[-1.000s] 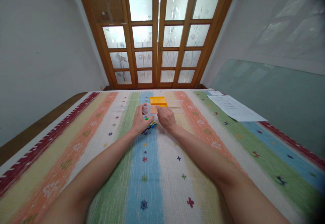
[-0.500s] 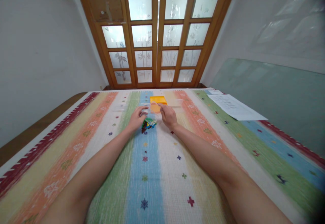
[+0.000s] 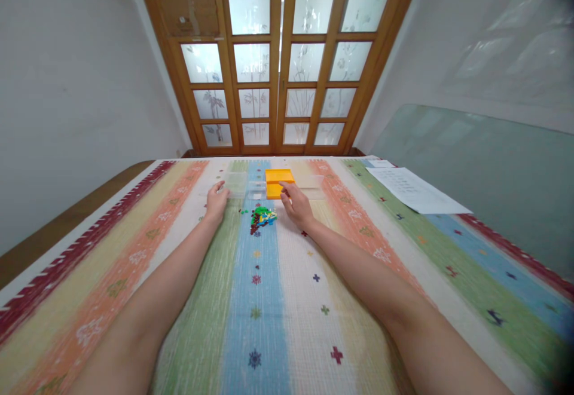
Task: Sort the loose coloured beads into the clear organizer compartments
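Observation:
My left hand (image 3: 217, 201) has its thumb and fingers at the left edge of a clear plastic lid (image 3: 235, 184), which lies opened out to the left of a small clear box (image 3: 257, 190). Beside that box is an open yellow box (image 3: 278, 175). My right hand (image 3: 296, 205) is over the yellow box's near right corner, index finger and thumb apart, with nothing visible between them. In front of the boxes lies a pile of small green, brown, blue, yellow and white pieces (image 3: 263, 218). A few loose bits (image 3: 243, 211) are just left of the pile.
Another clear plastic piece (image 3: 314, 187) lies right of the yellow box. Printed paper sheets (image 3: 415, 189) are farther right on the striped tablecloth (image 3: 255, 335). Past the table's far edge are wooden doors with glass panes (image 3: 280, 60). A pale green panel (image 3: 484, 174) stands at the right.
My left hand has swung left, away from the pile, and the clear lid now lies out to the left. The pile and loose bits are uncovered. My right hand has hardly moved.

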Motion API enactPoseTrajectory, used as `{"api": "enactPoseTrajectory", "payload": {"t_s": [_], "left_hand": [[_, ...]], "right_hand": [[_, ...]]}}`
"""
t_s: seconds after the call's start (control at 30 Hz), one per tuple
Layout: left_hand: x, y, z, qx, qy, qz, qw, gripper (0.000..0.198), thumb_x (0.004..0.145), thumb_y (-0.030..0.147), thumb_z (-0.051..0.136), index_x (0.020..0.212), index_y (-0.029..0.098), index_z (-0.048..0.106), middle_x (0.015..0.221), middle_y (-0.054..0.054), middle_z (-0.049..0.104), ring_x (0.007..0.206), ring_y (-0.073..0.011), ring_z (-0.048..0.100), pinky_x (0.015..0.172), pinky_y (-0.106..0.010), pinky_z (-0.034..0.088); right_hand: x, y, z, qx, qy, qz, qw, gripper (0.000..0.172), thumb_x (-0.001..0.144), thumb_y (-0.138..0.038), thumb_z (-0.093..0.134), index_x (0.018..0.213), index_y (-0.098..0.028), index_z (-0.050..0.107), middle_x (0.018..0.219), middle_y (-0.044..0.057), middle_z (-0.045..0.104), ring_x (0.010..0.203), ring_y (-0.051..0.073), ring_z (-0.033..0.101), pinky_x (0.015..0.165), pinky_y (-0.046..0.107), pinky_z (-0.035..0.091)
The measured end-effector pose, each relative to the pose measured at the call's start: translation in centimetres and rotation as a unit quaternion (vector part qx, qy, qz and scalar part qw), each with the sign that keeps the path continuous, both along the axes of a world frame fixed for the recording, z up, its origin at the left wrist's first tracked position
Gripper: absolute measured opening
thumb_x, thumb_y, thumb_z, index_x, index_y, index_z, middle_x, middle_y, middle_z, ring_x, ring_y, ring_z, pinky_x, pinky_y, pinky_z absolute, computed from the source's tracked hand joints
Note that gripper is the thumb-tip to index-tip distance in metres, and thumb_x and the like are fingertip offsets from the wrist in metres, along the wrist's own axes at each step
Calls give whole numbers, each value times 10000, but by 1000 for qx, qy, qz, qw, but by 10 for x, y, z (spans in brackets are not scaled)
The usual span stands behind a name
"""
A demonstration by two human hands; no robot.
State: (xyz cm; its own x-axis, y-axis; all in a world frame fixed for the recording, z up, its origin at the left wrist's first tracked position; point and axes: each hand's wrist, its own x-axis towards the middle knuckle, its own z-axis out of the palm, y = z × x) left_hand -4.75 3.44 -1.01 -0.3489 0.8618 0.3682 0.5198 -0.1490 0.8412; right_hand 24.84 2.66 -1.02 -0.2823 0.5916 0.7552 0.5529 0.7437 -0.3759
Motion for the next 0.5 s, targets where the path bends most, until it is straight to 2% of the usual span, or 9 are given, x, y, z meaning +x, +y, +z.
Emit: {"api": "enactPoseTrajectory", "payload": {"t_s": [0.13,0.27,0.37,0.5], "left_hand": [[-8,3,-7,-17,8,43,999,599,788,243,632,1384,186,618,1262,-125,679,1169,-289,654,1092,-476,507],[-12,1,-15,-35,119,39,992,608,800,310,669,1385,162,604,1367,-164,585,1231,-309,617,1150,-470,449],[-12,-4,-18,-52,198,56,977,596,850,397,662,1406,197,581,1399,-166,537,1302,-340,566,1131,-484,450],[-9,-10,-16,-67,240,71,966,519,882,449,642,1345,217,610,1339,-162,534,1248,-347,581,1071,-484,474]], "right_hand": [[0,0,-1,1,-5,5,1000,390,1081,-369,402,1410,-232,559,1061,91,668,933,238,645,876,370,524],[0,2,-3,3,-7,7,1000,376,1085,-380,403,1390,-237,570,1053,87,665,936,235,646,868,364,522],[1,1,-3,2,-7,10,1000,370,1085,-379,406,1372,-223,581,1060,91,663,936,234,646,868,365,521],[0,0,-2,-1,-8,12,1000,358,1083,-366,413,1365,-230,587,1066,89,663,922,229,648,864,365,523]]}}
